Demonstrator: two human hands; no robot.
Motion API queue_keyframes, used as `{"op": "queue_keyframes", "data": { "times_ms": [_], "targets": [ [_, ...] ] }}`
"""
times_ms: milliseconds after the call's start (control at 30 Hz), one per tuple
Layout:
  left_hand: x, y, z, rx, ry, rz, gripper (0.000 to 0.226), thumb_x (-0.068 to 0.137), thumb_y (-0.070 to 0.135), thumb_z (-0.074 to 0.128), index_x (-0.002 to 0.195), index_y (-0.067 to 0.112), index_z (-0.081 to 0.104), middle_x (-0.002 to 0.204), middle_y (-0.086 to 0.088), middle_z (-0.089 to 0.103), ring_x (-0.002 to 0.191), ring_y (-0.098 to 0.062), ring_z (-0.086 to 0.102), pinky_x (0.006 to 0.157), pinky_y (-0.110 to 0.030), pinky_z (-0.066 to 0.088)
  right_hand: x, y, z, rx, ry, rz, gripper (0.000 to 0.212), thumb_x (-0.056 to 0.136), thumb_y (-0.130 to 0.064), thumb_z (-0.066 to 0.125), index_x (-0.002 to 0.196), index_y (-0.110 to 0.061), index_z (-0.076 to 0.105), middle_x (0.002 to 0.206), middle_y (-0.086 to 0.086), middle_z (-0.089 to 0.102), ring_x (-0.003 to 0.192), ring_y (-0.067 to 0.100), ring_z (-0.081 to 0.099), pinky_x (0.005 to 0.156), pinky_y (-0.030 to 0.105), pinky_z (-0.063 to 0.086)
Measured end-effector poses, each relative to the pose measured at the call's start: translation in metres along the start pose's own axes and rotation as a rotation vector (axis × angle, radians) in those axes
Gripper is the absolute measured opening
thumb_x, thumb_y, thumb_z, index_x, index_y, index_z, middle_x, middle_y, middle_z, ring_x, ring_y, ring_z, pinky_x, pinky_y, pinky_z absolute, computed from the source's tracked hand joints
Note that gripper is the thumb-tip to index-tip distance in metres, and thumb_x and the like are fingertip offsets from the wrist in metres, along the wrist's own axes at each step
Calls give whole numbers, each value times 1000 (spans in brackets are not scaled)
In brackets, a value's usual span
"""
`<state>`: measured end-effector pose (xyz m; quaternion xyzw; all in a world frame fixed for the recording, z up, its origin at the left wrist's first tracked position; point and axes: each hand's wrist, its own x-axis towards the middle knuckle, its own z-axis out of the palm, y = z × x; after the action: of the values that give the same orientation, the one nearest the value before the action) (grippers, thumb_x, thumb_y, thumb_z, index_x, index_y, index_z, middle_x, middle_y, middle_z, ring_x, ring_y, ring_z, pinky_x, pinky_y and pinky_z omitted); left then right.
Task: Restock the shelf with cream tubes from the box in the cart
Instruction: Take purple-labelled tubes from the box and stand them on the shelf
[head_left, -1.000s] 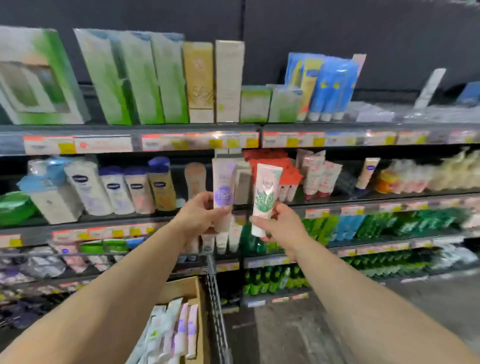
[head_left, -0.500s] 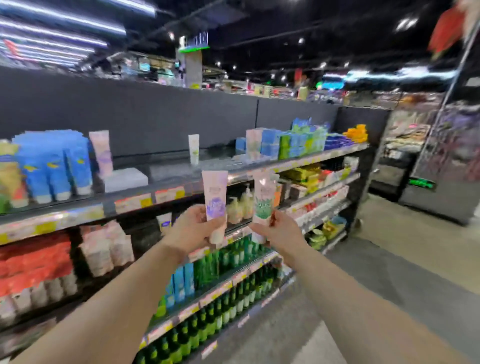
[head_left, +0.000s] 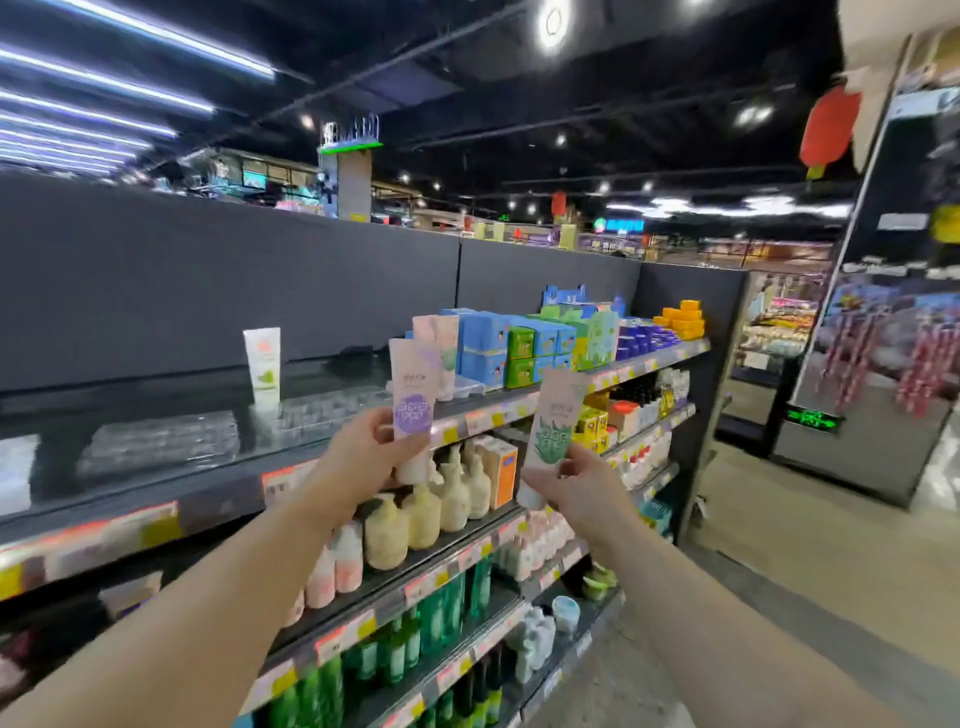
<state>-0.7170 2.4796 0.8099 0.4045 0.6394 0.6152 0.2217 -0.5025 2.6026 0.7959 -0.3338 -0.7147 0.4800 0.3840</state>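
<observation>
**Two tubes raised toward the top shelf**

The left hand (head_left: 363, 457) grips a purple-labelled cream tube (head_left: 411, 397) low on its body, fingers curled round it near the cap end, so the tube stands upright with the flat crimp on top. The right hand (head_left: 574, 488) holds a green-labelled cream tube (head_left: 555, 423) the same way — cap down, tilted slightly to the right. Held like this, each tube can probably be set straight down onto its cap without being turned.

Both tubes hang in front of the top shelf (head_left: 208, 483), just before its price-tag edge. On that shelf a lone white tube (head_left: 264, 366) stands upright in clear plastic trays (head_left: 161, 441), and a few similar tubes (head_left: 441, 348) stand just left of the blue boxes (head_left: 485, 345). Between these the trays lie open, with dark back panel behind — likely the room meant for restocking. The front lip must be cleared first, and the standing tubes look easy to knock over. The cart and box are out of view.
</observation>
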Motion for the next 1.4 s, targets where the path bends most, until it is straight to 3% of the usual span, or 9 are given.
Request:
{"op": "queue_keyframes", "data": {
  "times_ms": [133, 300, 433, 633, 733, 800, 900, 1100, 1400],
  "targets": [
    [88, -2, 2, -8, 55, 16, 33, 87, 26, 72, 115, 20, 57, 112, -2, 70, 100, -20, 68, 88, -45, 57, 96, 3, -2, -19, -26, -31, 21, 83, -18, 76, 95, -31, 65, 92, -9, 71, 85, 15, 67, 75, 33, 57],
    [154, -15, 12, -27, 151, 21, 30, 87, 19, 71, 114, 17, 57, 108, -3, 71, 96, -19, 70, 85, -42, 58, 204, 25, 12, -55, -40, -77, 18, 80, -19, 77, 96, -23, 68, 90, -3, 73, 86, 19, 69, 78, 40, 57],
    [183, -25, 16, 25, 268, 24, 25, 88, 22, 70, 111, 20, 59, 106, -2, 71, 97, -21, 69, 85, -44, 57, 276, 35, 35, -104, -126, -181, 20, 81, -24, 77, 97, -18, 67, 89, -6, 71, 79, 10, 66, 70, 27, 51],
    [192, -33, 23, 8, 491, -28, 25, 87, 18, 70, 110, 17, 60, 103, -8, 72, 91, -24, 70, 70, -34, 57, 348, 45, 68, -173, -268, -346, 23, 80, -26, 76, 98, -17, 65, 89, -6, 71, 78, 10, 67, 66, 25, 50],
    [192, -36, 24, 27, 559, -31, 30, 86, 21, 71, 114, 19, 60, 105, -6, 72, 96, -26, 70, 80, -43, 58, 362, 52, 76, -231, -333, -384, 26, 80, -33, 73, 95, -15, 62, 87, -2, 70, 82, 18, 66, 72, 37, 54],
    [190, -38, 30, 37, 600, -36, 29, 87, 22, 71, 113, 21, 59, 106, -5, 71, 97, -25, 69, 83, -47, 58, 367, 53, 77, -282, -361, -413, 28, 82, -35, 72, 101, -17, 61, 91, -4, 69, 84, 20, 64, 73, 37, 53],
    [188, -38, 41, 27, 616, -27, 28, 88, 18, 69, 114, 18, 59, 108, -7, 71, 98, -24, 69, 76, -38, 57, 369, 50, 77, -271, -395, -441, 29, 85, -31, 71, 108, -19, 60, 93, -6, 65, 86, 18, 61, 71, 32, 49],
    [185, -38, 48, 28, 650, -11, 30, 89, 20, 68, 117, 17, 59, 108, -5, 72, 97, -23, 70, 73, -34, 56, 369, 54, 85, -351, -455, -454, 31, 89, -29, 66, 117, -20, 56, 107, -2, 67, 98, 23, 61, 80, 39, 52],
    [183, -45, 46, 46, 677, -69, 32, 88, 22, 69, 118, 20, 58, 112, -2, 69, 102, -21, 68, 82, -42, 58, 369, 46, 90, -444, -500, -389, 33, 92, -35, 60, 114, -11, 53, 104, 5, 64, 82, 19, 50, 64, 29, 39]
  ]
}}
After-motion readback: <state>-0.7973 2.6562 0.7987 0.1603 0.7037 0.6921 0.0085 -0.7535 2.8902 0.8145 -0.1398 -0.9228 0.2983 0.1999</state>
